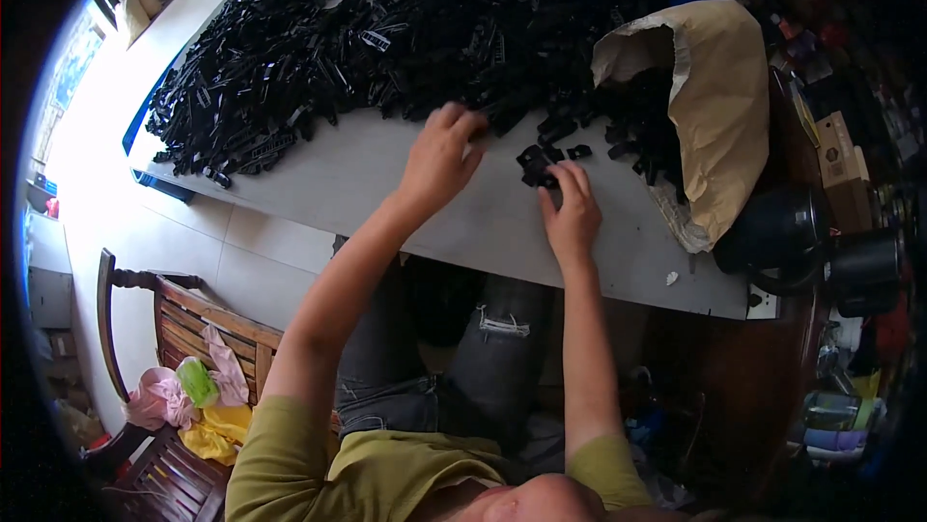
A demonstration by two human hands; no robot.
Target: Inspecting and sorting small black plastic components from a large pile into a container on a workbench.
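A wide heap of small black plastic parts [290,68] covers the far side of the grey table [386,169]. My left hand [442,155] is at the heap's near edge, its fingers curled and slightly blurred; what they hold, if anything, is hidden. To the right, my right hand [572,213] has its thumb and fingers closed at a small cluster of black plastic parts [536,165] on the tabletop. One loose black part [579,151] lies just beyond that hand's fingertips.
An open brown paper sack [724,116] lies on the table's right side, with black parts spilling from its mouth. Beside it stand dark mugs [861,266] and a cardboard box [840,160]. A wooden chair [217,314] with cloths [217,430] is at lower left.
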